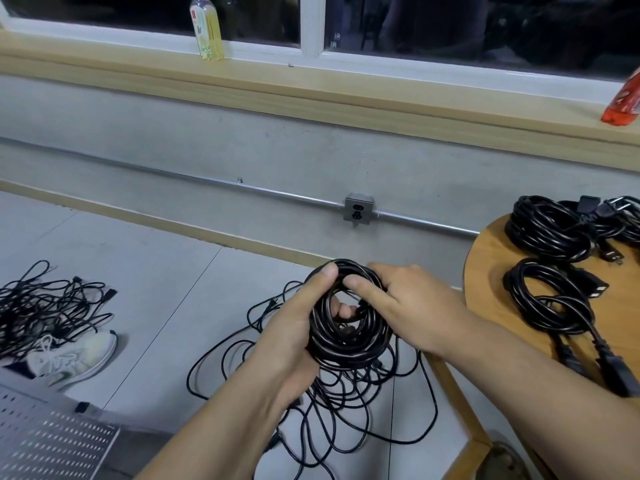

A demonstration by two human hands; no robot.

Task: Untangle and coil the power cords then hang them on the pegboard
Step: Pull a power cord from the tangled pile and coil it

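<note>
A coil of black power cord (349,344) is held in mid-air above the floor. My left hand (294,327) grips its left side, thumb over the top and fingers through the loop. My right hand (405,303) grips the coil's upper right, thumb pressing on the strands. Loose black cord (346,410) trails from under the coil onto the floor in tangled loops. Two finished coils (550,233) (554,299) lie on the round wooden table (491,271) at the right. The white pegboard (52,441) lies flat at the lower left.
Another tangled heap of black cords (45,303) lies on the floor at the left, beside a white sneaker (72,358). A wall socket (359,211) sits on a metal conduit. A yellow bottle (206,27) and a red packet (623,102) stand on the windowsill.
</note>
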